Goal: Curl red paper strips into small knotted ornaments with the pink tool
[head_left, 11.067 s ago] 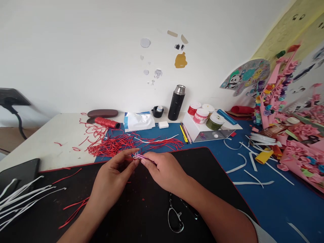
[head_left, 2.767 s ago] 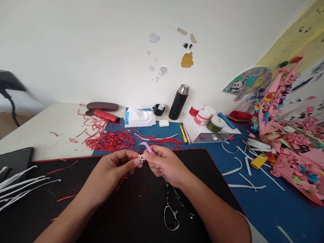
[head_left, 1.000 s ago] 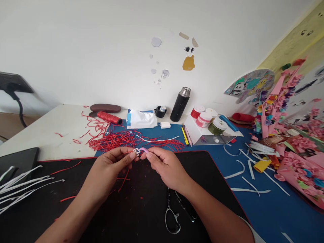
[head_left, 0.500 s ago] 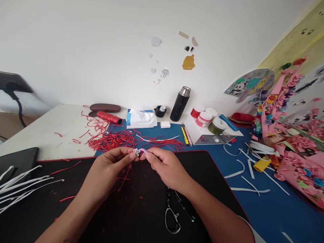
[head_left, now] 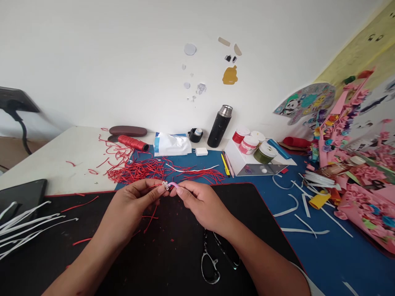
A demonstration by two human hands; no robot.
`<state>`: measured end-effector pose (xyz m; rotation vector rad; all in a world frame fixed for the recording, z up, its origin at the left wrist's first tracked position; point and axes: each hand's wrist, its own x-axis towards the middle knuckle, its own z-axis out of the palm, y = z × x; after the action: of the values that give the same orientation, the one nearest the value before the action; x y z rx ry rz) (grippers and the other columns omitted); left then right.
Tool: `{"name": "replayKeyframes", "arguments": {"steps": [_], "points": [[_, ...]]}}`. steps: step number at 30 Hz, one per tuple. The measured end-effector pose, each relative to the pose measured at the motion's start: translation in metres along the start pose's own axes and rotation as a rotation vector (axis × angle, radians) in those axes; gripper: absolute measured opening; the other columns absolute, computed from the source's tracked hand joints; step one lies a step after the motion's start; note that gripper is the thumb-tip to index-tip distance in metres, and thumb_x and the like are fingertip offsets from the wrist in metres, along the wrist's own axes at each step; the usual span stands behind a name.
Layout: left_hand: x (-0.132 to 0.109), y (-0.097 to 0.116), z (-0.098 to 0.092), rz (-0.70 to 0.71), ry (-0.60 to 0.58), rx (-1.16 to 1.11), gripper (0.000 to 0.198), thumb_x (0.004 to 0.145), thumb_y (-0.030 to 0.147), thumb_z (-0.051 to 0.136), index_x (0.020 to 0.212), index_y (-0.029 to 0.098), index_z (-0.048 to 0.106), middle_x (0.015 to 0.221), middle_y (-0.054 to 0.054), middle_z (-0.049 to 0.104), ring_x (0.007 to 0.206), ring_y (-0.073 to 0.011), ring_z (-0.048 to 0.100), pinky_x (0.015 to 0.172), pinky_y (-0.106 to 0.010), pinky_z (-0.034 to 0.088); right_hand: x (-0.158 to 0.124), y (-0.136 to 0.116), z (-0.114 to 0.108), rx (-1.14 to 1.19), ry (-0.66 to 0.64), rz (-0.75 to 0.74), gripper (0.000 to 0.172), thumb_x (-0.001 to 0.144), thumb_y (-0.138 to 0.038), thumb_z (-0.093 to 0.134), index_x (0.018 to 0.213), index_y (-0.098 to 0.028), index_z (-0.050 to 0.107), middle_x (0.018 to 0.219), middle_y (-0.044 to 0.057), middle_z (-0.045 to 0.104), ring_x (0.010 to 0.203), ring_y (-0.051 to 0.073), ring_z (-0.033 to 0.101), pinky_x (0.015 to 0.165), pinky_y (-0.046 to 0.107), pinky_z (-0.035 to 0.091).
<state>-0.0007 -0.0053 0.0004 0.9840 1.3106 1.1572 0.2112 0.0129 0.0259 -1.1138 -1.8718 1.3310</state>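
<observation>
In front of me, above the black mat [head_left: 154, 255], both hands meet over a small piece. My left hand [head_left: 134, 205] pinches a small white flower-shaped piece [head_left: 166, 186] between thumb and fingers, and a bit of red cord shows at those fingers. A thin, curved lilac strip [head_left: 173, 184] runs from the flower to my right hand [head_left: 202, 203], whose thumb and index finger are closed on it. What the strip is made of, I cannot tell. Below my right hand lie silver-handled scissors [head_left: 210, 267], partly hidden by the wrist.
Behind the hands lies a heap of red cord pieces [head_left: 138, 170], with a red thread spool [head_left: 133, 143]. A black flask [head_left: 219, 127] and lidded jars [head_left: 249, 144] stand farther back. White strips [head_left: 304, 231] lie right; pink paper flowers [head_left: 367, 201] fill the far right.
The white flower has turned slightly, so its petals face me more. Both hands stay in nearly the same place and keep their grip.
</observation>
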Motion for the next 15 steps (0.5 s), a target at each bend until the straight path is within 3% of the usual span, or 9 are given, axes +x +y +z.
{"name": "replayKeyframes", "arguments": {"steps": [15], "points": [[0.0007,0.0018,0.0005,-0.031,-0.003,0.008,0.044,0.067,0.058,0.097,0.090,0.022,0.086,0.082,-0.005,0.083,0.070,-0.0187,0.065,0.063,-0.028,0.045,0.0008,0.0024,0.0014,0.013,-0.019,0.008,0.037,0.110,-0.044,0.053,0.116,-0.021,0.081,0.075,-0.001,0.056,0.065,0.014,0.043,0.066,0.029,0.036]]}}
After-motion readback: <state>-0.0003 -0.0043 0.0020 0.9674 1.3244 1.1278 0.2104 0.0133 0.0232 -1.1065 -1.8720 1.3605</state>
